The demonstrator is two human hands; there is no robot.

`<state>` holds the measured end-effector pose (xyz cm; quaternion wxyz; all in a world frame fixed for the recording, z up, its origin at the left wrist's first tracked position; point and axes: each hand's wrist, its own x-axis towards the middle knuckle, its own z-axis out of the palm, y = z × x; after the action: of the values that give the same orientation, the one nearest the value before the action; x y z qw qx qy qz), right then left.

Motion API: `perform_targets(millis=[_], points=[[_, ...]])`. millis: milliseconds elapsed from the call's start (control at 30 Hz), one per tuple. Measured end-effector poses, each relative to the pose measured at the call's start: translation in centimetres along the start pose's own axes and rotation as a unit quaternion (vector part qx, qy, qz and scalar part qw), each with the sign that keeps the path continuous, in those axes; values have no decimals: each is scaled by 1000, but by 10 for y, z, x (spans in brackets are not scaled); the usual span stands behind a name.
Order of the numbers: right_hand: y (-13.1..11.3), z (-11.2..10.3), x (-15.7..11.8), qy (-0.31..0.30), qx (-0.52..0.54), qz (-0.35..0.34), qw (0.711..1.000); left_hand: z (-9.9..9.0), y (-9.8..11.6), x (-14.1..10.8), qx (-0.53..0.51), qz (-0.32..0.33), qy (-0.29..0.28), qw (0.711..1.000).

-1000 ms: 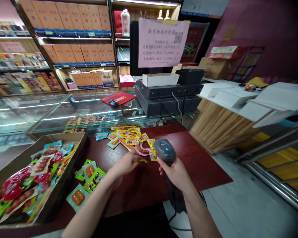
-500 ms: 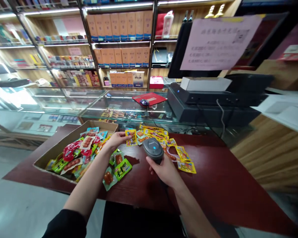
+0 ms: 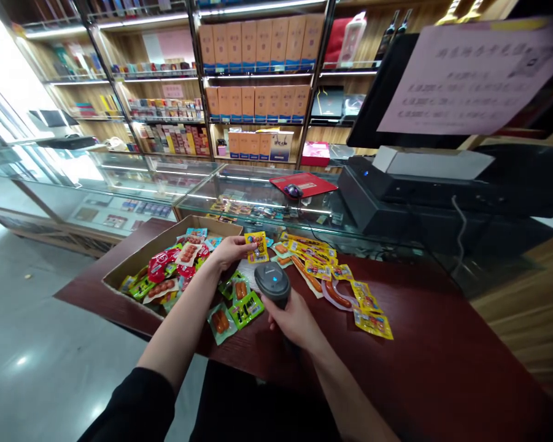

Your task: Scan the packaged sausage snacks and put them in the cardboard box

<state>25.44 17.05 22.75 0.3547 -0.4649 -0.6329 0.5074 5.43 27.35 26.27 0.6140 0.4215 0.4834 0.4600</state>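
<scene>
My left hand [image 3: 231,250] pinches a small yellow snack packet [image 3: 256,247] at its edge, held up above the table by the box's right side. Wrapped around the handle of a dark barcode scanner [image 3: 272,283] is my right hand [image 3: 294,319]; a blue light glows on the scanner's top. The scanner's head is just below the yellow packet. Beneath my left forearm an open cardboard box [image 3: 124,270] holds many mixed snack packets. Green and clear packets [image 3: 247,309] lie between box and scanner. To the right, yellow packets [image 3: 372,322] and sausage packs [image 3: 338,296] lie in a curved row.
The dark red table [image 3: 423,362] meets a glass display counter [image 3: 253,184] behind. On that counter are a red mat [image 3: 320,184] with a mouse [image 3: 293,191], and a black till with a screen bearing a pink notice [image 3: 460,80]. Shelves of boxes [image 3: 262,46] stand beyond.
The view has swung left, so the scene sits further right. The scanner now covers less of the packets at right, and its head is closer to the yellow packet. Both hands keep their holds.
</scene>
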Motion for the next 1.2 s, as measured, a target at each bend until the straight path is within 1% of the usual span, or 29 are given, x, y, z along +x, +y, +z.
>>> perform_targets(millis=[200, 433, 533, 667, 800, 900, 967, 1067, 1200], points=[[-3, -6, -1, 9, 3, -6, 1000, 2, -2, 4, -12, 1, -3, 1000], [-6, -6, -3, 20, 7, -5, 1000, -2, -5, 7, 25, 21, -3, 999], [-6, -6, -4, 17, 7, 3, 1000, 0, -3, 5, 7, 13, -15, 1000], [-6, -7, -6, 14, 11, 8, 1000, 3, 1, -1, 5, 12, -9, 1000], [-9, -7, -6, 12, 16, 2, 1000, -3, 8, -7, 3, 18, -7, 1000], [-13, -4, -4, 8, 17, -2, 1000, -18, 17, -18, 9, 35, 10, 999], [-15, 0, -1, 3, 18, -4, 1000, -35, 27, -28, 33, 48, 41, 997], [-18, 8, 6, -10, 16, -6, 1000, -69, 43, -49, 77, 63, 107, 989], [-19, 21, 15, -26, 17, -17, 999, -115, 64, -78, 90, 99, 172, 976]])
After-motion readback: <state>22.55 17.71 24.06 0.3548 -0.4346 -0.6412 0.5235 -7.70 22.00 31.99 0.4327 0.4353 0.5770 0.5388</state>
